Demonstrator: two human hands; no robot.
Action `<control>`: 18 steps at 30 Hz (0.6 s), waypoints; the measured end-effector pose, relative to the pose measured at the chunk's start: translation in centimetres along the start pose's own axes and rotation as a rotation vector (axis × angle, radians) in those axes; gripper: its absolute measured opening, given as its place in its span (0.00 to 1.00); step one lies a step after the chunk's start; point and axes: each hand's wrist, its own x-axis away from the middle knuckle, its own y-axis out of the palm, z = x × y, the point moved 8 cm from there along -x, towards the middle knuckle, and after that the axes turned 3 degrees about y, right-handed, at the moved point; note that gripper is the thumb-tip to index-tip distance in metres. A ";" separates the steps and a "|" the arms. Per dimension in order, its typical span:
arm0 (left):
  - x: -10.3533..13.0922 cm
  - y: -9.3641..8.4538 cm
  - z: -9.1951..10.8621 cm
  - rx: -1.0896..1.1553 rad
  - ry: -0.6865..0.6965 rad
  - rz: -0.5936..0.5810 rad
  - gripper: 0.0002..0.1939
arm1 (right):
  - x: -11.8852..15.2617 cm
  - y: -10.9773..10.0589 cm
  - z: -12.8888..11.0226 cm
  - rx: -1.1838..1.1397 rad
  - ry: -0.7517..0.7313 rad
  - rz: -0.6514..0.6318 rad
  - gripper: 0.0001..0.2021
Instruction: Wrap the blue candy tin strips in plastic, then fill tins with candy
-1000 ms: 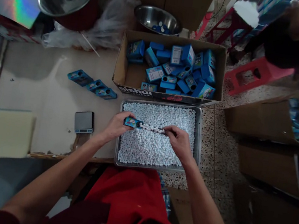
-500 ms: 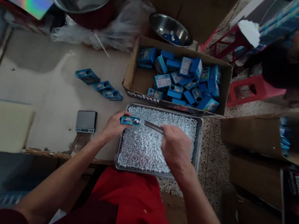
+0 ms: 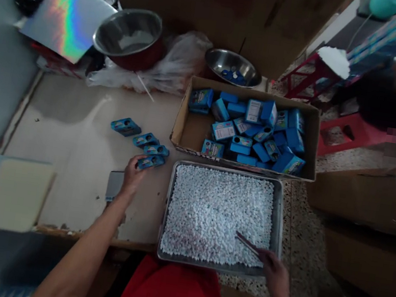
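Note:
My left hand (image 3: 134, 172) is closed on the end of a small blue box (image 3: 151, 162) with a round dark opening on its top. That box is over the table, close beside a blue box (image 3: 156, 150) in a loose row of similar ones. My right hand (image 3: 274, 269) grips a narrow metal scoop (image 3: 247, 244). The scoop's tip is at the surface of the small white pellets (image 3: 207, 209) that fill a metal tray (image 3: 165, 223). A small scale (image 3: 114, 184) is partly hidden behind my left wrist.
A cardboard box (image 3: 188, 132) of blue boxes stands behind the tray. Farther back are a steel bowl (image 3: 216, 62) with blue and white pieces, and a deeper metal bowl (image 3: 123, 50). Pale sheets (image 3: 12, 193) lie left. A person's dark sleeve (image 3: 387, 97) shows beyond a red stool (image 3: 356, 135).
My left hand has carried the blue box from above the tray leftward to the row. My right hand has drawn the scoop back, down and right, to the pellets. The view has shifted.

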 end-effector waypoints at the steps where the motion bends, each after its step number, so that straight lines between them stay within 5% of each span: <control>1: -1.1 0.4 -0.2 -0.003 0.004 0.033 0.26 | -0.3 2.1 -1.0 -0.090 -0.011 -0.026 0.12; 5: -4.8 2.5 0.0 -0.005 0.037 0.144 0.27 | -2.4 9.2 -6.3 -0.237 -0.104 -0.002 0.13; 8: -5.3 2.8 1.7 -0.010 0.046 0.242 0.32 | -3.7 11.4 -8.0 -0.264 -0.122 0.062 0.12; 10: -4.4 1.9 4.1 -0.044 0.055 0.343 0.36 | -4.0 11.8 -8.3 -0.289 -0.128 0.061 0.12; 12: -3.5 1.7 8.8 -0.151 0.170 0.397 0.32 | -3.9 12.1 -8.6 -0.324 -0.140 0.021 0.12; 14: -4.0 4.6 15.0 -0.339 0.383 0.243 0.18 | -3.7 12.4 -9.3 -0.364 -0.158 -0.035 0.12; 16: -5.6 11.5 19.3 -0.544 0.487 -0.192 0.10 | -3.3 12.5 -10.1 -0.404 -0.173 -0.084 0.13; 18: -7.2 18.4 20.3 -0.767 0.381 -0.608 0.15 | -2.9 12.5 -11.0 -0.442 -0.180 -0.111 0.13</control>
